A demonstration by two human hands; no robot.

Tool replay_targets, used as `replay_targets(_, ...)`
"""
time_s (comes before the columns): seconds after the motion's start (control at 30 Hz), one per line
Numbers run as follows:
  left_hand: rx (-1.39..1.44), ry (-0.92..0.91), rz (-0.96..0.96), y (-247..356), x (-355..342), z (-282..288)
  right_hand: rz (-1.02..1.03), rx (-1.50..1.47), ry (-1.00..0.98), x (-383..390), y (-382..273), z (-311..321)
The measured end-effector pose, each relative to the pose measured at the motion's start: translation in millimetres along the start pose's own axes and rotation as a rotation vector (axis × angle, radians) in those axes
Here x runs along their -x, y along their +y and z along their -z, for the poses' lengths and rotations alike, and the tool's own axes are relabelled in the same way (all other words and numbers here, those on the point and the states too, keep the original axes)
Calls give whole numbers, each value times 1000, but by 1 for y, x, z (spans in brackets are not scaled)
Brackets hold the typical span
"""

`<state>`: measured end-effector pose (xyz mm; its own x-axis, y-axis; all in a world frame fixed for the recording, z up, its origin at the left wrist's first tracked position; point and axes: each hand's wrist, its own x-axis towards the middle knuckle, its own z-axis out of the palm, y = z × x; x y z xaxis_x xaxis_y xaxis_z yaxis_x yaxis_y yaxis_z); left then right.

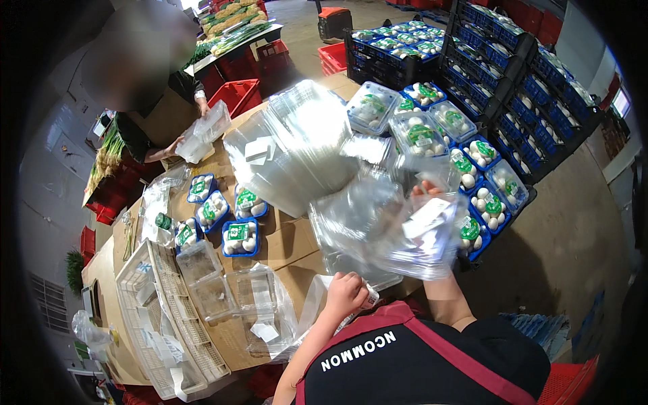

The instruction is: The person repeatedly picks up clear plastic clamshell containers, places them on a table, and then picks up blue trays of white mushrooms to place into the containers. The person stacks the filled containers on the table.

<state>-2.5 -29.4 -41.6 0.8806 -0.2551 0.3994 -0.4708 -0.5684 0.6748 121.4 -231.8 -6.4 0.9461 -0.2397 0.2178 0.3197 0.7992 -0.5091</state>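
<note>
Right hand [426, 192] is up over the cardboard-covered table [290, 243], fingers wrapped around a stack of clear plastic clamshell lids [385, 229]. Left hand [345, 293] is curled tight around a small white label strip [370, 295].

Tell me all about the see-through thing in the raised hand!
It is a clear plastic clamshell box, thin and shiny, blurred in the picture, with a white label on it. The right hand holds it up above the cardboard-covered table, fingers behind the plastic. It looks empty, tilted, next to the blue mushroom trays.
</note>
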Motion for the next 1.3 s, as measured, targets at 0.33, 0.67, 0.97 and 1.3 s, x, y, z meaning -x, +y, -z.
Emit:
replay_targets(0.33, 7, -19, -6, 2, 0, -2, -301, -505, -158, -35, -54, 37)
replay_targets(0.67, -13, -33, 31, 7, -4, 4, -114, -70, 732, -5, -7, 16)
replay_targets(0.97, 1, -42, 40, 3, -1, -2, -437, -334, 531, -2, 18, 31)
replay_targets(1.3, 8, -14, -16, 1, -2, 1, -272, -324, 546, -6, -4, 30)
